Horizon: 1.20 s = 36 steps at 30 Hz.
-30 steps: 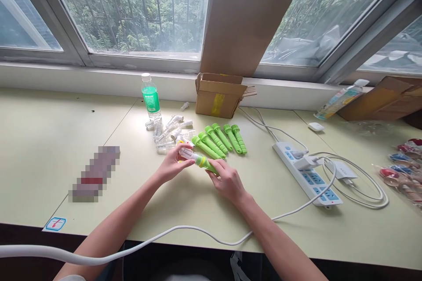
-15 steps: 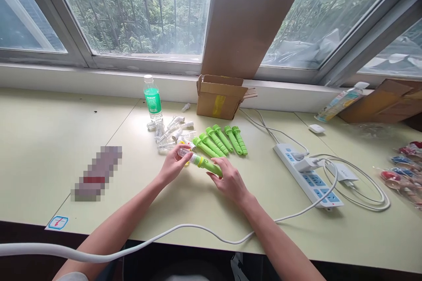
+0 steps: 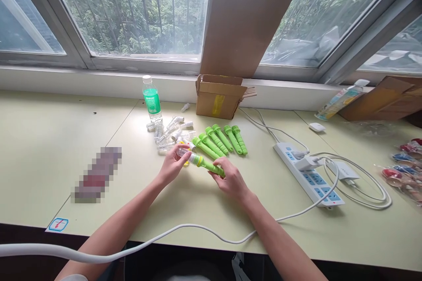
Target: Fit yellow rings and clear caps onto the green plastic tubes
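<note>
Left forearm [image 3: 121, 219]: ours, bare, slanting inward and forward from the lower left.
Left wrist [image 3: 160, 182]: we keep it nearly straight.
Left hand [image 3: 172, 166]: thumb toward us, fingers curled opposite, closed in a pinch grip.
Right forearm [image 3: 280, 237]: ours too, bare, slanting inward from the lower right.
Right wrist [image 3: 249, 199]: close to straight.
Right hand [image 3: 232, 180]: back upward, thumb and fingers bent into a hold.
Our hands together: near each other, not touching.
</note>
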Available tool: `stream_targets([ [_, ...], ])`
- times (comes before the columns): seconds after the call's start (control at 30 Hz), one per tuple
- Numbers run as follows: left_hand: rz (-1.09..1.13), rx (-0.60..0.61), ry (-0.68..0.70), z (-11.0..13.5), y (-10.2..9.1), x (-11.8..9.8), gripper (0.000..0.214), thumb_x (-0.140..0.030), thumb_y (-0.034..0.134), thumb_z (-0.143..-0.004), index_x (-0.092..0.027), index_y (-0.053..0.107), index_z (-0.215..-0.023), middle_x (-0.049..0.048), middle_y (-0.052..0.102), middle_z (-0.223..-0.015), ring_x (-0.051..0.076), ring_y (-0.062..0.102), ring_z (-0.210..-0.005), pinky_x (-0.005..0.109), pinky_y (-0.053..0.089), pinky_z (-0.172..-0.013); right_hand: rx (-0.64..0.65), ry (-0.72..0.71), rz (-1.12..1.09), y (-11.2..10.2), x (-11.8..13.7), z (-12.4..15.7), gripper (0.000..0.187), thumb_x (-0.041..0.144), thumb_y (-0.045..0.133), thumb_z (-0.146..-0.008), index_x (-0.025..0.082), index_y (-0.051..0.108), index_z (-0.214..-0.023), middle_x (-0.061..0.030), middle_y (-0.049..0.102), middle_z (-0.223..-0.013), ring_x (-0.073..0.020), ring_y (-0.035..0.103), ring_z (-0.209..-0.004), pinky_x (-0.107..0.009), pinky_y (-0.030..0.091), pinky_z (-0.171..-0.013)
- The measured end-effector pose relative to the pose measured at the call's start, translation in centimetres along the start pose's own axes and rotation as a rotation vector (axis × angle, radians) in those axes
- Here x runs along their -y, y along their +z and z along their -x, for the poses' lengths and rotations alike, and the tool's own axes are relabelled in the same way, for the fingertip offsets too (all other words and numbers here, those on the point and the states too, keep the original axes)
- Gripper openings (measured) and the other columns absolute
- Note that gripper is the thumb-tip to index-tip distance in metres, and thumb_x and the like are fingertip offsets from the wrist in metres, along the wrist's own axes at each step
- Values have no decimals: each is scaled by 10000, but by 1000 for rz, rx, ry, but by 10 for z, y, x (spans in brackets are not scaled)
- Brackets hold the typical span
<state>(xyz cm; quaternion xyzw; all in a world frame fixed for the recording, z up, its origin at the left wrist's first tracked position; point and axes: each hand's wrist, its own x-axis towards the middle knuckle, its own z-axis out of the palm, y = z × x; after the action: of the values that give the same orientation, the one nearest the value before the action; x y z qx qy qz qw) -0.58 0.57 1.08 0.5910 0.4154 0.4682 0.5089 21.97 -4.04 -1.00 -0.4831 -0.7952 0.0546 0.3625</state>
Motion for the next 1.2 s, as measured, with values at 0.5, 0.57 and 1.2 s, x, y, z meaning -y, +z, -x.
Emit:
stream_targets([
  [0.5,-22,51,8,-1,-3,2,289,-427,602,-850,-201,577,-1028,29,603,-909,114,544,-692,220,444,-596,228,220,-194,-8,7,-3,257,399,517,-911,193,652,-984,-25,662,-690,-148,550,-530,-278,420,-524],
  [0.57,-11,70,26,-1,-4,2,290,-416,615,-843,-202,584,-1037,38,607,-944,130,567,-752,230,465,-633,324,281,-324,-10,9,-5,332,430,448,-942,190,655,-842,3,590,-569,-134,513,-491,-263,402,-489],
  [1.2,80,3,-176,-4,-4,-6,439,-488,709,-739,-130,624,-978,52,670,-757,175,668,-672,347,599,-654,-99,8,60,-1,8,2,162,283,638,-833,188,671,-961,-52,639,-737,-159,553,-563,-281,438,-525],
])
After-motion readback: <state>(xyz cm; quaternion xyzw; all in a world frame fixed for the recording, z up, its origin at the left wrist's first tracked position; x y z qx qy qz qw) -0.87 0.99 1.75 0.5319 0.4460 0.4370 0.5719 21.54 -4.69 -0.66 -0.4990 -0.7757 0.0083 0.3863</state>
